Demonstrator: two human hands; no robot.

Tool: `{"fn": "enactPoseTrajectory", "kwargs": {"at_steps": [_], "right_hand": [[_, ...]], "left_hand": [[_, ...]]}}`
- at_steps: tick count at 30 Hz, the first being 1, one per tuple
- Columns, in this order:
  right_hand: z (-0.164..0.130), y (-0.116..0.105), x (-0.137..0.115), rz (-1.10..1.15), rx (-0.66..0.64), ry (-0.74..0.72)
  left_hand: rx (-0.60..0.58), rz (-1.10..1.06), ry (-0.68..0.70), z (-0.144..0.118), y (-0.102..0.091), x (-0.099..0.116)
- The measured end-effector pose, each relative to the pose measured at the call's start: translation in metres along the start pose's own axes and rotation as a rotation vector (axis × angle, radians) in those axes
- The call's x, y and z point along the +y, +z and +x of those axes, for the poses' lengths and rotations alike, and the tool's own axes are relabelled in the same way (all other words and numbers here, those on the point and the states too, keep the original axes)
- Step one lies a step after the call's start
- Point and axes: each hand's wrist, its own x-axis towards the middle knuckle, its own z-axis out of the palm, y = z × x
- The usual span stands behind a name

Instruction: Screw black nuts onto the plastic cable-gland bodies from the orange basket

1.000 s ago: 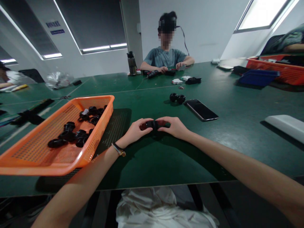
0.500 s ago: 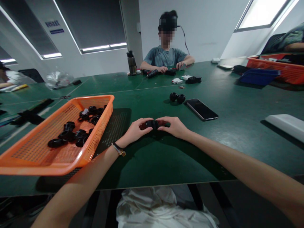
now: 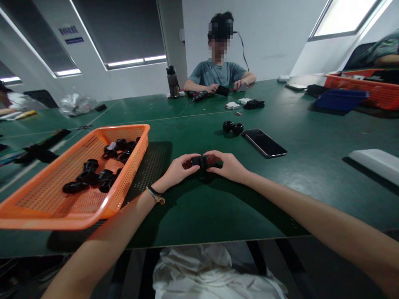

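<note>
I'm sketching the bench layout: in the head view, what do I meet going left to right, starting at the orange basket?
Basket → left hand → black part → right hand → phone → white object.

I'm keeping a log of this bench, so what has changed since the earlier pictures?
Across the table, a black block has tipped upward next to the co-worker's hand. Nearer, nothing was visibly picked up or let go: the left hand and right hand still hold the black part between them. The orange basket and phone stayed put.
</note>
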Motion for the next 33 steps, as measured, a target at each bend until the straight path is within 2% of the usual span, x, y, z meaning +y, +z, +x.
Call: {"fn": "enactPoseTrajectory", "kwargs": {"at_steps": [23, 33], "right_hand": [[0.0013, 0.0003, -0.0029, -0.015, -0.030, 0.067], [0.0008, -0.0001, -0.0016, -0.063, -0.030, 0.030]], "left_hand": [[0.002, -0.011, -0.022, -0.0006, 0.0002, 0.0021], [-0.004, -0.013, -0.036, 0.0002, -0.0004, 0.0045]]}}
